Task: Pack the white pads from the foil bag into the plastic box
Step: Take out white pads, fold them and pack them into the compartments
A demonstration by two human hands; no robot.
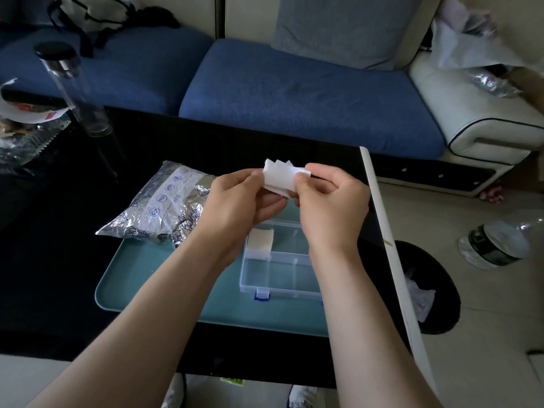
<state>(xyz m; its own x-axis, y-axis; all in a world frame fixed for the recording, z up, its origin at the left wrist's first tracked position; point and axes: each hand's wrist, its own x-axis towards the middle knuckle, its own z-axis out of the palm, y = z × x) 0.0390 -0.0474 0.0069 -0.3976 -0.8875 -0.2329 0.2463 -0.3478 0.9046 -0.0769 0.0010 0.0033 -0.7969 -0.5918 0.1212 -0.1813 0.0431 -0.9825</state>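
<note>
A person's left hand [238, 198] and right hand [329, 207] meet above the far side of a clear rectangular plastic box with blue latches [282, 293]. The box sits open-topped on a pale teal tray [164, 278], on a glossy black surface [59, 260]. Both hands have thumb and fingers curled in a pinch on a small fanned stack of thin white pads [281, 178], one hand at each end. The pads' corners splay unevenly at the top.

Inside the box, the far-left compartment already holds a neat pile of white pads [260, 241]. The other compartments that show look bare, though the hands hide part of the far side. A crinkled silver foil bag with blue printed icons [164, 207] lies just left of the box, partly on the tray.

Likely risks: the held stack is loosely fanned, so a pad could slide free as one hand lets go and drop onto the tray or beyond the box. An unsquared stack may also catch on a divider wall and buckle instead of settling flat. The box looks light and could shift if pressed off-centre
</note>
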